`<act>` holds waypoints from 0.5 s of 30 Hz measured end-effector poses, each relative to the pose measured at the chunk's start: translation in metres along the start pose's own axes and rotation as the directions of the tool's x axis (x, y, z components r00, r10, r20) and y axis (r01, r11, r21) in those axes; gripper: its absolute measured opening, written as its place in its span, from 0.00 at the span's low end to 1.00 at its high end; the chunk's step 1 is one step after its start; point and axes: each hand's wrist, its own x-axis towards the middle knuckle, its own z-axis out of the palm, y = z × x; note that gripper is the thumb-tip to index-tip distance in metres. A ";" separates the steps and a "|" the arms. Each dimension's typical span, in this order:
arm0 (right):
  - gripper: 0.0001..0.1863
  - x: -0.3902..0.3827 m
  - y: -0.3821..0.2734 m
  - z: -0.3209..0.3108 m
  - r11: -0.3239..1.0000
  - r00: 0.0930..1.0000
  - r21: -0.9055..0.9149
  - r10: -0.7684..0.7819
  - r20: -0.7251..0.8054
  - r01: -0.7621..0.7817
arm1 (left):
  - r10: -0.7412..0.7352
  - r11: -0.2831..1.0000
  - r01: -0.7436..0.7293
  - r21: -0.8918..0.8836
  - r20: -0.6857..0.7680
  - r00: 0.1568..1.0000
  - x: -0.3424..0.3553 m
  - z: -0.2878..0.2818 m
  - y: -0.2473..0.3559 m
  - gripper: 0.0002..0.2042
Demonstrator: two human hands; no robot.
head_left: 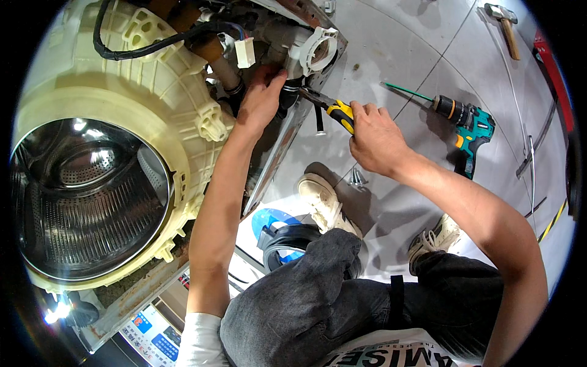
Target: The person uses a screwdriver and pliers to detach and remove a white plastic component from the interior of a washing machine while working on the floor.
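Observation:
My left hand (260,101) has its fingers curled at a black rubber hose fitting (290,92) below a white plastic pump housing (312,52); what they grip is hidden. My right hand (379,137) is closed on yellow-and-black pliers (339,111), whose jaws touch the fitting beside a short dangling black strap. Just left of the hands is a cream plastic washer tub (85,79) with a steel drum (92,196). A black cable ending in a white connector (244,52) runs over the tub's upper part.
A metal frame edge (275,159) borders the tiled floor. On the floor lie a teal drill (474,128), a hammer (507,33), several bolts (356,178), loose thin tubes (531,171) and a black ring-shaped part (272,248) on blue material. My shoes (324,202) stand below the hands.

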 end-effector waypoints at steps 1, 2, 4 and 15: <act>0.22 0.000 0.001 0.002 1.000 1.000 0.013 -0.010 -0.008 0.010 | 0.008 1.000 -0.008 -0.006 -0.007 1.000 -0.001 0.000 0.000 0.21; 0.22 0.001 0.003 0.002 1.000 1.000 0.028 -0.009 0.002 0.009 | 0.016 1.000 -0.017 -0.013 -0.015 1.000 -0.001 0.000 0.001 0.21; 0.22 0.002 0.005 0.002 0.998 1.000 0.057 -0.007 0.021 0.006 | 0.047 0.998 -0.048 -0.041 -0.019 0.999 -0.002 0.001 0.001 0.21; 0.28 -0.004 -0.005 0.001 0.998 0.999 0.048 0.050 0.008 -0.050 | 0.017 0.995 -0.013 -0.096 0.033 0.999 0.002 -0.002 -0.001 0.21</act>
